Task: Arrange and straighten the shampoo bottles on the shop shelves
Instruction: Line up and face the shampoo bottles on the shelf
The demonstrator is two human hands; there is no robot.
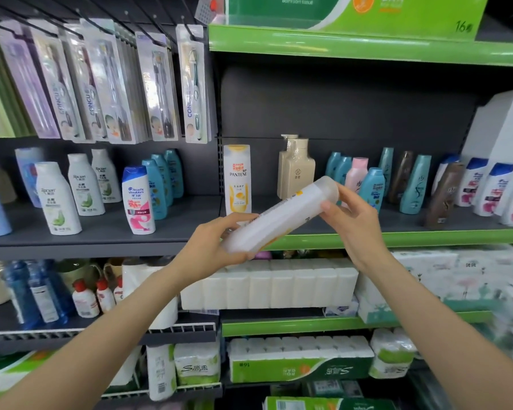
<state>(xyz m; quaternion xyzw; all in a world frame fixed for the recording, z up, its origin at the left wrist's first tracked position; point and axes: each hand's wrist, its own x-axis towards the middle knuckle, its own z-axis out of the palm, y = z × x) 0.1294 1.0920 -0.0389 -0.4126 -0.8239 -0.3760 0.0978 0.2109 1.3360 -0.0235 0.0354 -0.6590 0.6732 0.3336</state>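
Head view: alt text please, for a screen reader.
Both hands, left hand and right hand, hold a tilted white shampoo bottle before a shop shelf, where a Pantene bottle stands upright among other shampoos.

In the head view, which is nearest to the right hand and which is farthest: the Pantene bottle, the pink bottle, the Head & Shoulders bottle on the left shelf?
From the right hand:
1. Pink bottle, just behind the hand, slightly above it.
2. Pantene bottle, to the left, standing upright on the green-edged shelf.
3. Head & Shoulders bottle, farthest left, on the grey shelf.

arms: bare, sleeveless in view | left hand (219, 241): ringless | right hand (353, 223): ringless
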